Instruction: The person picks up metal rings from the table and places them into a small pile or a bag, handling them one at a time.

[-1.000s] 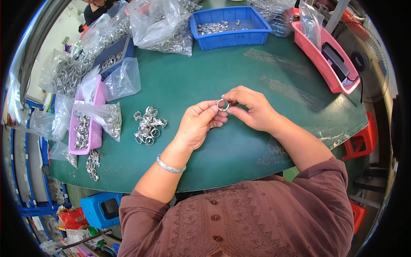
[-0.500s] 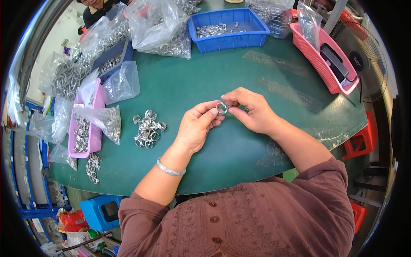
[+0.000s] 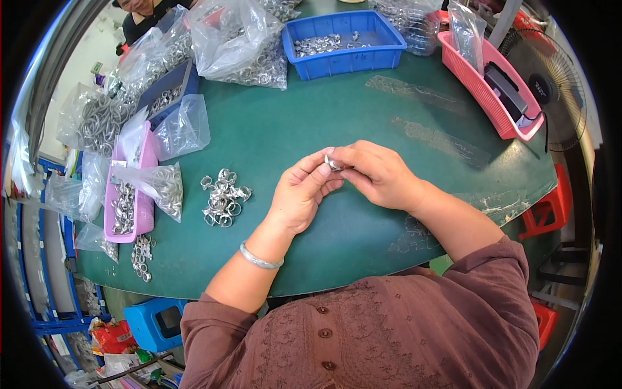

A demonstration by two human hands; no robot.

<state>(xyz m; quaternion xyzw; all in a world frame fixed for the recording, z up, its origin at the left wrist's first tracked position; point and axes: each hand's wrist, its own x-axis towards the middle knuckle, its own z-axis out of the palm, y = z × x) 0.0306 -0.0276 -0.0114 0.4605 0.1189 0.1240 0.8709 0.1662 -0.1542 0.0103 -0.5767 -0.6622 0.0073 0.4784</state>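
Note:
Between my two hands is a small silver metal ring [image 3: 332,163], partly covered by fingertips. The thumb and forefinger of my left hand [image 3: 299,190] pinch one side of it. From the other side my right hand [image 3: 382,172] grips it with thumb and bent fingers. Both hands are above the middle of the green table [image 3: 278,123]. A loose pile of similar silver rings [image 3: 223,200] lies on the table left of my left hand. Further left, a smaller cluster of rings [image 3: 142,258] lies near the front edge.
At left stands a pink-purple basket [image 3: 146,214] of metal parts, with a plastic bag [image 3: 159,185] across it. A blue tray [image 3: 350,61] with rings, bulging bags [image 3: 243,48] and a pink basket [image 3: 479,87] line the back. A fan [image 3: 551,91] stands right. Another person [image 3: 139,16] is at far left.
The ring has turned from showing its round opening to showing more of its side. My right fingers have closed further over it and moved slightly left.

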